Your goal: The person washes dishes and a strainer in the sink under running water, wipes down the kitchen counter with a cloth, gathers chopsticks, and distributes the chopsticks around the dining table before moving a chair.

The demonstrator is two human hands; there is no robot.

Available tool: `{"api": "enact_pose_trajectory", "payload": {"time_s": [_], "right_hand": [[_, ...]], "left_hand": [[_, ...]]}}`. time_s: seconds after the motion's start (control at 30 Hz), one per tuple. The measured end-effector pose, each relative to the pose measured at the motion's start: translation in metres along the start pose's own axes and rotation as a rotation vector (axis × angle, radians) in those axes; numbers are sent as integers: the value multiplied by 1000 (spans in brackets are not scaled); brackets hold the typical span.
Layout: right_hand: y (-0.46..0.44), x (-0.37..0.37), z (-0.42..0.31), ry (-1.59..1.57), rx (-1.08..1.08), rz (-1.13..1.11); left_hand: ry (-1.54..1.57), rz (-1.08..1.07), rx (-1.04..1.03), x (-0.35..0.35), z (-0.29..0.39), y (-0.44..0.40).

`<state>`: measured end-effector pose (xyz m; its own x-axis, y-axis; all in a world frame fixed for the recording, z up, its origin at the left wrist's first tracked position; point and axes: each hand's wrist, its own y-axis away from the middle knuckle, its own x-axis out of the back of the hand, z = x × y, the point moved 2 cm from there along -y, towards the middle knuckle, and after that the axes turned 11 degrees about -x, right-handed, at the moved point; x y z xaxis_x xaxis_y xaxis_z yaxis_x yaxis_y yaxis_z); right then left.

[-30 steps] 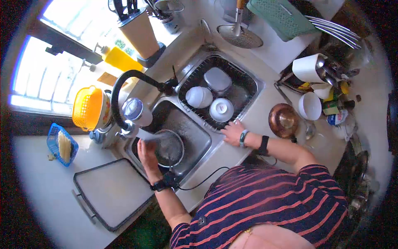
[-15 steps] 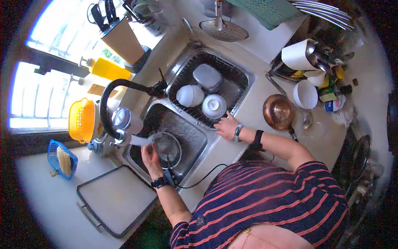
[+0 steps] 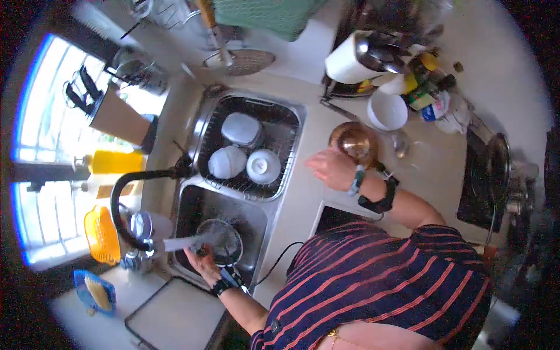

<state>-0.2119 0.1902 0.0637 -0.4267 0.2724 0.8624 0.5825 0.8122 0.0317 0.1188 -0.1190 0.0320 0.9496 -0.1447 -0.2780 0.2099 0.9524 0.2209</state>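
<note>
My left hand [image 3: 202, 262] reaches into the near sink basin [image 3: 256, 219] beside the stream from the black tap [image 3: 143, 175]. Its fingers look partly spread, though water and blur hide their tips. Close to them lies a round, clear-looking vessel [image 3: 240, 248] in the basin, its kind unclear. Over the counter, my right hand [image 3: 331, 168] is slightly blurred with fingers stretched out to the left. It is beside a copper-coloured pan [image 3: 357, 143] and overlaps its edge; whether it touches the pan I cannot tell.
A wire rack in the far basin holds a white container [image 3: 241, 128] and two white bowls [image 3: 263, 167]. A white bowl [image 3: 387, 111] and a ladle [image 3: 400, 144] are near the pan. A framed board [image 3: 175, 312], orange basket [image 3: 100, 234] and blue basket [image 3: 93, 291] stand left.
My right hand has left the far basin's edge and moved right to the pan. My left hand has stayed by the water stream, a little lower. The camera view has turned right.
</note>
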Motion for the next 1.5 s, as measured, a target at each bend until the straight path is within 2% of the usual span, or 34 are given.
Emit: {"api": "enact_pose_trajectory", "payload": {"time_s": [0.07, 0.1, 0.13, 0.2, 0.23, 0.3, 0.33, 0.4, 0.47, 0.53, 0.6, 0.63, 0.7, 0.8, 0.87, 0.9, 1.0, 1.07, 1.2, 1.27, 1.33, 1.37, 1.47, 1.5], "right_hand": [[27, 32, 27, 66, -53, 94], [39, 51, 33, 99, -165, 63], [51, 68, 39, 133, -274, 31], [79, 87, 69, 133, -627, 23], [90, 90, 85, 138, -634, 22], [106, 88, 119, 342, -853, 222], [105, 88, 124, 344, -853, 225], [105, 83, 135, 465, -983, 86], [102, 68, 159, 475, -941, 97], [92, 76, 145, 488, -897, 108], [83, 88, 127, 454, -957, 85], [86, 77, 143, 454, -936, 83], [96, 53, 193, 561, -890, 344], [91, 85, 158, 565, -782, 334], [88, 100, 131, 632, -716, 368], [85, 109, 118, 698, -666, 408], [71, 138, 83, 638, -656, 360], [65, 155, 60, 682, -565, 386], [43, 182, -10, 744, -380, 386], [29, 176, -28, 715, -319, 394], [6, 160, -39, 657, -165, 384], [-5, 151, -42, 658, -157, 385], [-49, 113, -34, 786, -75, 314], [-63, 104, -35, 876, -129, 228]], "left_hand": [[60, 39, 129, 39, -27, -32], [11, 108, -5, 19, -17, -13], [140, -66, 113, 24, -21, -26], [113, -25, 103, 17, -22, -20], [113, -28, 110, 24, -28, -22], [39, -143, 105, 43, -39, -32], [42, -144, 105, 29, -31, -20], [-433, -416, -270, 0, -10, 6], [-518, -387, -322, 6, -18, 0], [-600, -354, -372, 6, -20, -1], [-264, -341, -227, 8, -24, 3], [-139, -335, -182, 8, -21, 9], [-153, -317, -198, 30, -32, -4], [-269, -300, -279, 15, -13, 12], [-457, -293, -308, 23, -16, 5], [-389, -304, -222, 25, -19, 3], [-338, -316, -262, 17, -14, 12], [-403, -277, -314, 20, -18, 14], [-301, -236, -213, 19, -19, 22], [-220, -196, -195, 20, -20, 25], [-366, -204, -278, 20, -18, 24], [-364, -198, -281, 19, -18, 24], [-304, -196, -237, 24, -24, 20], [-113, -134, -125, 32, -37, 10]]}}
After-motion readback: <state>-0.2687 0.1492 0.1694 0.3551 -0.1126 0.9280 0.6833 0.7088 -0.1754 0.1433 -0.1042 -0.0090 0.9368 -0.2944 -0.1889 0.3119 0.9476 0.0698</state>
